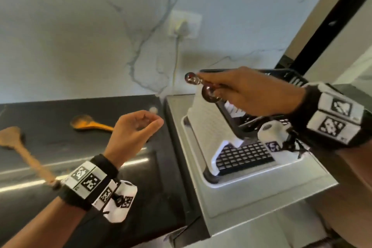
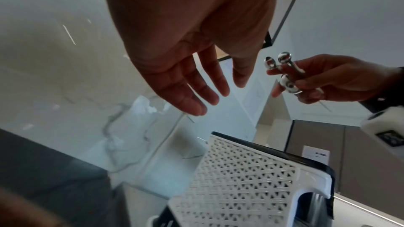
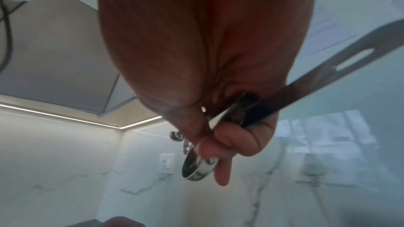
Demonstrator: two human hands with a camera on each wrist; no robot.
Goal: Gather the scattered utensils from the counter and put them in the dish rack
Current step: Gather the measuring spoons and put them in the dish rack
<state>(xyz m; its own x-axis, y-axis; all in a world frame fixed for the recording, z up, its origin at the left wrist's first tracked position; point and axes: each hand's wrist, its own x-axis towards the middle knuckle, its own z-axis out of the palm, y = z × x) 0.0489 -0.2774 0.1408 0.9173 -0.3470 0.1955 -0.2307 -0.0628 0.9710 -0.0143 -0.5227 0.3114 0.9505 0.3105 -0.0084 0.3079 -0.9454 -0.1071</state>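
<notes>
The left hand (image 1: pixel 136 130) hangs above the dark tabletop (image 1: pixel 80 167), its fingers (image 2: pixel 196 89) loose and spread, holding nothing. Beside its wrist a wooden spatula (image 1: pixel 18 147) lies on the tabletop, and a little farther back a wooden spoon (image 1: pixel 88 124) lies there too, well apart from the rack. To the right, the white rack (image 1: pixel 203 127) with its black grid stands in a steel tray (image 1: pixel 261 197). Above the rack's left edge the right hand (image 1: pixel 247 90) grips a bunch of metal spoons (image 1: pixel 201 86) — thumb and curled fingers (image 3: pixel 238 140) closed round the handles, the bowls sticking out to the left, clear of the rack. Behind it all rises a marble wall (image 1: pixel 80 36) with a socket (image 1: pixel 184 24) and a plugged-in cord.
</notes>
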